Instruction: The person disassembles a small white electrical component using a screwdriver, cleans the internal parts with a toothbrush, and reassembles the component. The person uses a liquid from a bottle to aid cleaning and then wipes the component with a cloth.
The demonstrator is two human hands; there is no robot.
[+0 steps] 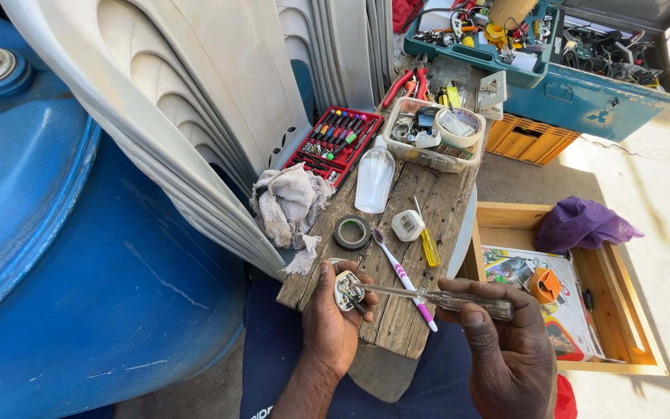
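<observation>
While the left hand (pixel 333 314) grips an opened white plug (pixel 347 289) between thumb and curled fingers, the right hand (pixel 505 341) closes around the clear handle of a screwdriver (pixel 436 296), whose metal shaft runs leftward until its tip meets the inside of the plug. Both hands hover over the near end of a weathered wooden plank (pixel 420 202) that serves as a work surface, with the plug held just above the plank's near left corner. Lying on the plank just beyond the hands are a toothbrush (pixel 401 275) with a pink and white handle, a small yellow-handled screwdriver (pixel 426 240), the white plug cover (pixel 407 225) and a roll of black tape (pixel 351 232). Farther up stand a clear plastic bottle (pixel 374 178), a grey rag (pixel 288 206) at the left edge, a red case of small screwdriver bits (pixel 335 143) and a clear tub (pixel 436 132) of odds and ends. A blue barrel (pixel 56 233) fills the left side, a teal toolbox (pixel 575 85) sits at the top right, and a wooden tray (pixel 622 310) with a purple cloth (pixel 579 223) lies to the right.
</observation>
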